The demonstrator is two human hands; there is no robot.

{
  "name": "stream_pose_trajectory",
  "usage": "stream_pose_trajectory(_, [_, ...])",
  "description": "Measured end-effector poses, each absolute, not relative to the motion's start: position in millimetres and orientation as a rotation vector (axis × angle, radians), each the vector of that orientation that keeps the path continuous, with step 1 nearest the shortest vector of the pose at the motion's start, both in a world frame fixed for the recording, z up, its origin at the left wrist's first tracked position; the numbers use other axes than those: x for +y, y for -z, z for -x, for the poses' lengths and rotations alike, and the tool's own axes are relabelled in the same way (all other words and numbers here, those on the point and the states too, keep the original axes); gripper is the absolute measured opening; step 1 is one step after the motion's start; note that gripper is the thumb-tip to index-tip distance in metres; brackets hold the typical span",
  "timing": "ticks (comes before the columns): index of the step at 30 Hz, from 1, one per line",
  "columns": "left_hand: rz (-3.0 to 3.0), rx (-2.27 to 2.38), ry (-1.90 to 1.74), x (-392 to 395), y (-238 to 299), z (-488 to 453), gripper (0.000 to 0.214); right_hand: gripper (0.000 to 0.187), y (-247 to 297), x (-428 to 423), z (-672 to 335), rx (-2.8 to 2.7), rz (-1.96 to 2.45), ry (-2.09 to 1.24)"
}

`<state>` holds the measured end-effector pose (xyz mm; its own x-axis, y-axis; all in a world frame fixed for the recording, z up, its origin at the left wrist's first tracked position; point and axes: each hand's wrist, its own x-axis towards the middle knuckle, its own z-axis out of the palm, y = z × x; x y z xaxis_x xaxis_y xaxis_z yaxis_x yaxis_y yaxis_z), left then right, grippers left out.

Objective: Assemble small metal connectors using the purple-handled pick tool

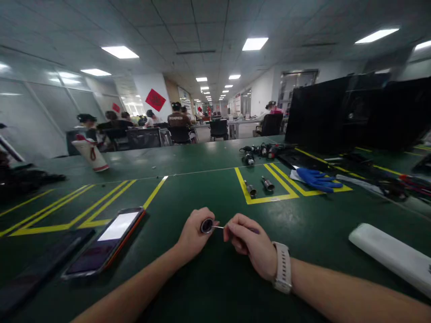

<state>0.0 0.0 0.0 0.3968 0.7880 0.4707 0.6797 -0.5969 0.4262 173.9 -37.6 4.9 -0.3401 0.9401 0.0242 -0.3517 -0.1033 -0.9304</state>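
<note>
My left hand [194, 233] is closed around a short metal cylinder [206, 225], its dark round opening facing me. A screwdriver with a thin metal shaft [218, 227] is pinched in my right hand [247, 244]. The shaft points left and its tip meets the side of the cylinder, though I cannot tell whether it sits in a screw. Most of the handle is hidden by my fingers. Beyond my hands, two similar metal cylinders with narrow stems, one on the left [250, 189] and one on the right [268, 184], lie inside a yellow taped box.
Left of my arms lies a phone [107, 242] with a lit screen, beside a dark flat object [43, 269]. A blue glove [316, 179], more metal parts [249, 159] and black monitors [357, 112] stand right. A white oblong object [390, 251] lies near my right forearm.
</note>
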Motion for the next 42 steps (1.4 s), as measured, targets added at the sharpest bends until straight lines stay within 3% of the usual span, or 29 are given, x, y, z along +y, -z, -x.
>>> stream_pose_trajectory(12, [-2.492, 1.476, -0.95, 0.5, 0.1, -3.2, 0.014, 0.019, 1.9, -40.5, -173.5, -1.199, 0.797, -1.591])
stream_pose_trajectory(42, [-2.212, 1.155, -1.023, -0.1, -3.0, -2.8, 0.015, 0.017, 0.4, -40.8, -174.0, -1.2, 0.735, -1.623])
